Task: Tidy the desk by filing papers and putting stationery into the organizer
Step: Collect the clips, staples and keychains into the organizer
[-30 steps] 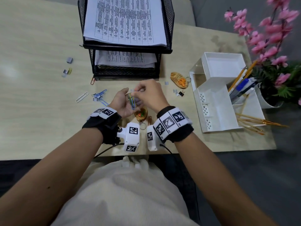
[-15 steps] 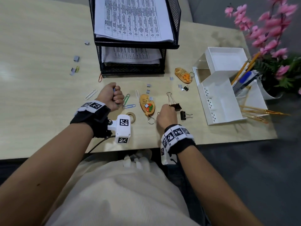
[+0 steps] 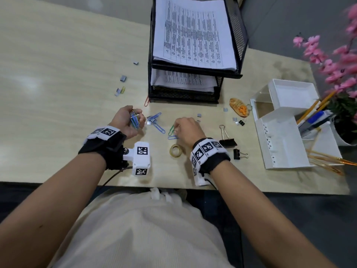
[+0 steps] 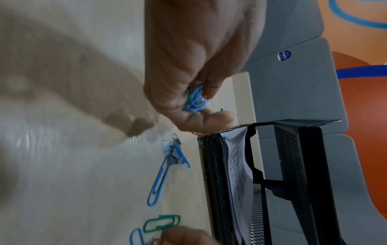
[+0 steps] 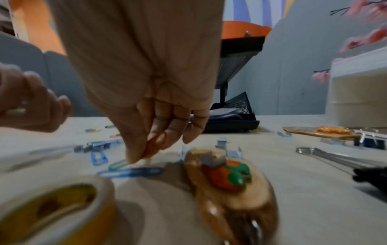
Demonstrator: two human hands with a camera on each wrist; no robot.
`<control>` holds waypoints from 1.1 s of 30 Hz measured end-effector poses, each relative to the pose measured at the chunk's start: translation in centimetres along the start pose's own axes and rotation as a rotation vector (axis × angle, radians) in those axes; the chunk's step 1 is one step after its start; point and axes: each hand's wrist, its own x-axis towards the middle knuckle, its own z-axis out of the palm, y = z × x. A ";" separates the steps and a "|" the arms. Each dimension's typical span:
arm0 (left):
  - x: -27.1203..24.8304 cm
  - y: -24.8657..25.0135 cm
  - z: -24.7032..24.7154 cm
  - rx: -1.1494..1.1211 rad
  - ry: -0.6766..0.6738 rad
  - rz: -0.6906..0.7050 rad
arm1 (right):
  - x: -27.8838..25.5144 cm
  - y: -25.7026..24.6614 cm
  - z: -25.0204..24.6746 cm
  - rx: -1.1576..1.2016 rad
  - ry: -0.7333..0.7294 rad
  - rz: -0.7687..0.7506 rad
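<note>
Paper clips are sitting bunched in the person's left hand, whose fingers are curling round the blue and green bundle just in front of the black mesh paper tray. More clips are lying loose on the desk in front of that tray: a pair of blue ones beside a small metal piece, a green clip and another blue clip. The right hand is reaching down to these last two, thumb and forefinger pinching at the green clip where it lies on the wood; the other fingers are hanging loosely curled. A roll of tape is resting nearer the desk edge than that hand, and a wooden keyring with a strawberry is lying right under the wrist. To the right of the tray, black binder clips and a second wooden keyring are lying, and beyond them a white organizer is standing with pencils and pens in it. Printed sheets are filling both tiers of the tray.
</note>
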 end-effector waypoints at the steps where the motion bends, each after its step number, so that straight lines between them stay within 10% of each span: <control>1: -0.1 0.1 -0.2 0.010 0.001 0.000 | 0.1 0.1 0.3 -0.045 -0.017 -0.005; 11: 0.2 0.4 -0.4 0.074 -0.043 -0.032 | -0.3 0.8 1.1 -0.040 -0.050 0.049; 21: 1.1 -1.3 0.7 0.151 -0.247 -0.165 | 1.7 -5.4 -1.3 0.820 0.328 0.171; 26: 1.6 0.6 -0.2 0.201 -0.192 -0.125 | 2.9 -1.0 -0.2 0.323 0.347 0.443; 33: 1.3 2.0 -1.6 0.267 -0.158 -0.019 | 2.8 0.0 1.9 -0.066 0.201 0.431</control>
